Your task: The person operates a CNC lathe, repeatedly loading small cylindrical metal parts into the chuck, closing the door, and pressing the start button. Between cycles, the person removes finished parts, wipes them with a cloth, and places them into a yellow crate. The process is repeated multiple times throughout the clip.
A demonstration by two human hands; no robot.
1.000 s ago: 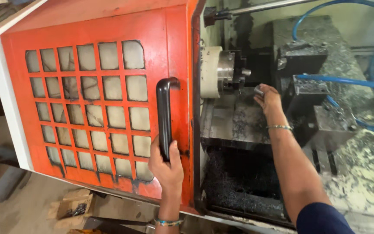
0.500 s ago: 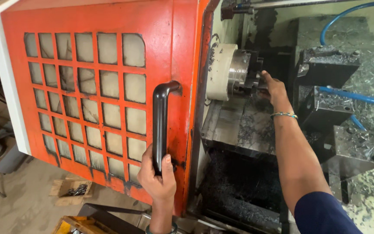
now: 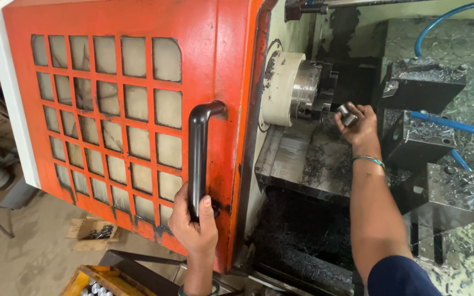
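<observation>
You're gripping the door handle (image 3: 197, 159) w/ your left hand (image 3: 193, 227), while your right hand (image 3: 357, 123), nearer the chuck (image 3: 303, 90), is pinching a small metal part (image 3: 347, 115) just right of it.

— What is worn on the right arm?

— A dark navy blue sleeve (image 3: 399, 277) covers the upper arm and ends above the elbow, leaving the forearm bare. A thin metal bangle (image 3: 368, 160) with a greenish tint circles the wrist below the right hand (image 3: 357, 127).

— And the left?

— Only the left hand (image 3: 195, 229) and a short stretch of bare wrist show. At the bottom edge of the view a narrow band (image 3: 213, 288), also greenish, sits on that wrist. No gloves on either hand.
</observation>
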